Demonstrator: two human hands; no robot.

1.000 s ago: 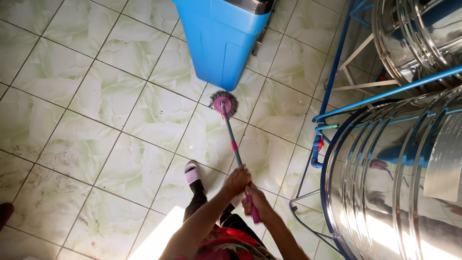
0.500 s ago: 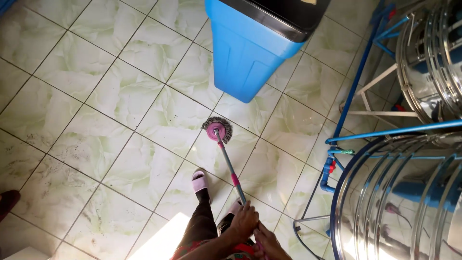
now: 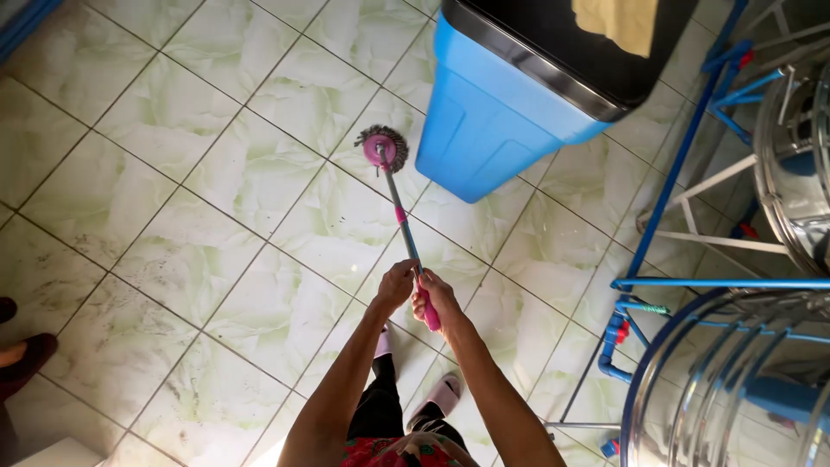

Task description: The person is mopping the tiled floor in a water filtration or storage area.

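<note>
I hold a mop with both hands. Its round pink head with grey fringe [image 3: 383, 150] rests on the pale green tiled floor [image 3: 216, 225], just left of a tall blue bin [image 3: 493, 121]. The thin handle [image 3: 403, 225] runs from the head down to my hands. My left hand [image 3: 398, 284] grips the handle higher up. My right hand [image 3: 435, 301] grips the pink end of the handle just below it. My feet in light slippers [image 3: 441, 393] stand under my arms.
The blue bin has a dark lid with a yellow cloth [image 3: 618, 22] on it. Blue metal frames [image 3: 674, 190] and large steel tanks [image 3: 735, 389] fill the right side. Another person's foot in a dark sandal [image 3: 22, 359] shows at the left edge.
The mop head has slid forward and left along the floor to beside the blue bin. My arms have stretched out further, and my view has shifted so the bin sits higher right.
</note>
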